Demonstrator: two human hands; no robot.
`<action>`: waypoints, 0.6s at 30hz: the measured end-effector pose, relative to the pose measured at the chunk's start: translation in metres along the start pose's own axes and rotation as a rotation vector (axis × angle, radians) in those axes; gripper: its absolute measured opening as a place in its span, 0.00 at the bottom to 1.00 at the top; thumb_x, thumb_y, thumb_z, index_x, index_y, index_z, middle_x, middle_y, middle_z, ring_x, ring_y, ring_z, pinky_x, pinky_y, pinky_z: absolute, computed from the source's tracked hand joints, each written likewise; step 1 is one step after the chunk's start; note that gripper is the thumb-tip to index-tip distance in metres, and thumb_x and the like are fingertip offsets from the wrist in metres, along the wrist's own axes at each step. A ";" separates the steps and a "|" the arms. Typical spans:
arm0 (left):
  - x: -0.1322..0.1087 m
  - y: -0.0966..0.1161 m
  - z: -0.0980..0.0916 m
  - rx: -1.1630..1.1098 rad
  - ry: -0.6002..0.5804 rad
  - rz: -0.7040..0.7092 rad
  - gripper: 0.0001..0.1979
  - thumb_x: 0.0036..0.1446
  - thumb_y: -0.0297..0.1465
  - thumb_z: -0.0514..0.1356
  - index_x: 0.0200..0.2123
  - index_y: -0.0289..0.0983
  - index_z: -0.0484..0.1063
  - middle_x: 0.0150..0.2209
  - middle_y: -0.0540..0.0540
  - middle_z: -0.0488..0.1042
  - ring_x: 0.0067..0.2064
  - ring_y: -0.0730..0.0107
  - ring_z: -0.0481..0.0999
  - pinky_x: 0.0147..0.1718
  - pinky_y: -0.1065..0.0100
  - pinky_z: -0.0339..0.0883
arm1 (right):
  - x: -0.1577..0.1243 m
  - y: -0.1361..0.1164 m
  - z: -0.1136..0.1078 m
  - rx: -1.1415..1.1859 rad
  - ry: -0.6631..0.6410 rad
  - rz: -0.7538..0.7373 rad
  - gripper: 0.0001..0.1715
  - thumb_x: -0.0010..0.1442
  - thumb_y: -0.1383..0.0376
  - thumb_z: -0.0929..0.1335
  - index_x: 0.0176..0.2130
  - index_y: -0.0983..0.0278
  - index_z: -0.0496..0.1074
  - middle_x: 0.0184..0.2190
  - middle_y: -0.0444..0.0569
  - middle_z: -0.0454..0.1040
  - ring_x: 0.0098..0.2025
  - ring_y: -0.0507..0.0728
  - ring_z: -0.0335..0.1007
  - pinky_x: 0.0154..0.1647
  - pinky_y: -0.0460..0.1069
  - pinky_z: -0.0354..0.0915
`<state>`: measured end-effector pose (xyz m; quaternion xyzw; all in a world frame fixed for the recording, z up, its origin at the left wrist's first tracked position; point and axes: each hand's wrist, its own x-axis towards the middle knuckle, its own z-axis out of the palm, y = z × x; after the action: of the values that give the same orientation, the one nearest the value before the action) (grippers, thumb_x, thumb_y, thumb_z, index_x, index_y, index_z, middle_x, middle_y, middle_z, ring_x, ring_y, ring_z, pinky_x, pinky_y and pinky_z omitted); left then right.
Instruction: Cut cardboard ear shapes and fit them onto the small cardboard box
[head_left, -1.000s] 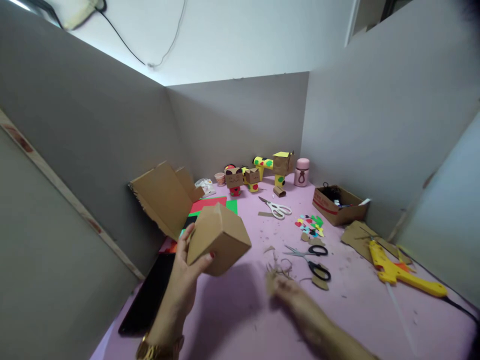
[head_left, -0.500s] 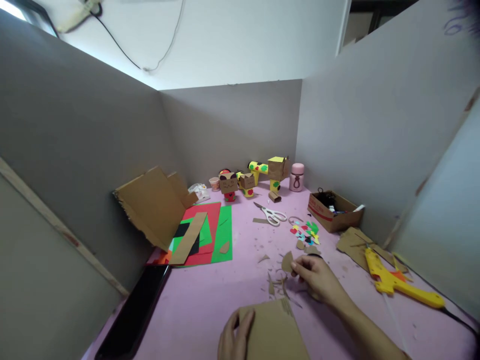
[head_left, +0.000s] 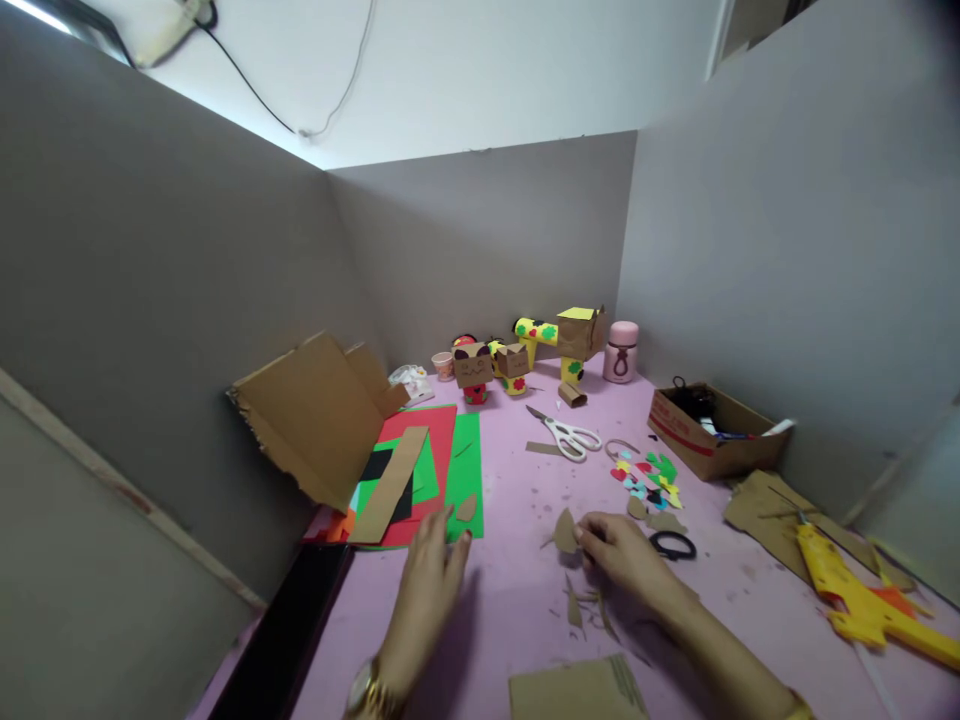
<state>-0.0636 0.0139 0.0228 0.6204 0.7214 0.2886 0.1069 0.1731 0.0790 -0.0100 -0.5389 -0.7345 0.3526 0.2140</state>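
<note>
My right hand (head_left: 626, 555) pinches a small brown cardboard cut-out (head_left: 565, 530) just above the pink table (head_left: 510, 600). My left hand (head_left: 427, 590) hovers open over the table, fingers stretched toward the stacked coloured paper sheets (head_left: 427, 470) and a small brown cardboard piece (head_left: 467, 508) lying on the green sheet. A brown cardboard box (head_left: 577, 690) lies on the table at the bottom edge, free of both hands. Cardboard scraps (head_left: 585, 605) lie under my right hand.
Black-handled scissors (head_left: 673, 545) lie beside my right hand, white scissors (head_left: 568, 436) further back. Coloured paper shapes (head_left: 646, 478), an open carton (head_left: 712, 430), a yellow glue gun (head_left: 862, 600), cardboard figures (head_left: 517, 355), a pink flask (head_left: 621, 352), a large cardboard sheet (head_left: 315, 415) and a black tablet (head_left: 281, 640) surround them.
My left hand set the cardboard box down and let go, then reached forward toward the coloured sheets. My right hand picked up the small cut-out and keeps holding it.
</note>
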 end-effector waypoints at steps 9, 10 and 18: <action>0.057 0.004 0.032 0.168 -0.016 -0.064 0.15 0.58 0.33 0.56 0.48 0.35 0.66 0.48 0.42 0.69 0.44 0.61 0.72 0.41 0.54 0.68 | 0.018 -0.039 0.019 -0.185 -0.118 -0.081 0.10 0.62 0.61 0.64 0.37 0.66 0.71 0.35 0.45 0.74 0.33 0.52 0.72 0.35 0.51 0.69; 0.057 0.002 0.031 0.161 -0.030 -0.070 0.16 0.58 0.33 0.56 0.49 0.37 0.65 0.49 0.43 0.69 0.44 0.62 0.72 0.40 0.55 0.69 | 0.020 -0.041 0.021 -0.200 -0.120 -0.088 0.10 0.61 0.61 0.64 0.36 0.66 0.71 0.34 0.45 0.75 0.33 0.52 0.72 0.35 0.52 0.68; 0.027 -0.008 0.011 0.064 -0.099 -0.058 0.12 0.60 0.35 0.48 0.35 0.35 0.68 0.29 0.46 0.77 0.31 0.65 0.76 0.27 0.70 0.64 | -0.060 -0.007 0.033 -0.217 0.048 -0.078 0.09 0.58 0.61 0.67 0.34 0.63 0.74 0.34 0.48 0.77 0.40 0.58 0.72 0.38 0.49 0.65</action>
<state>-0.0699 0.0421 0.0151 0.6158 0.7418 0.2311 0.1308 0.1650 0.0112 -0.0224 -0.5381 -0.7834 0.2494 0.1857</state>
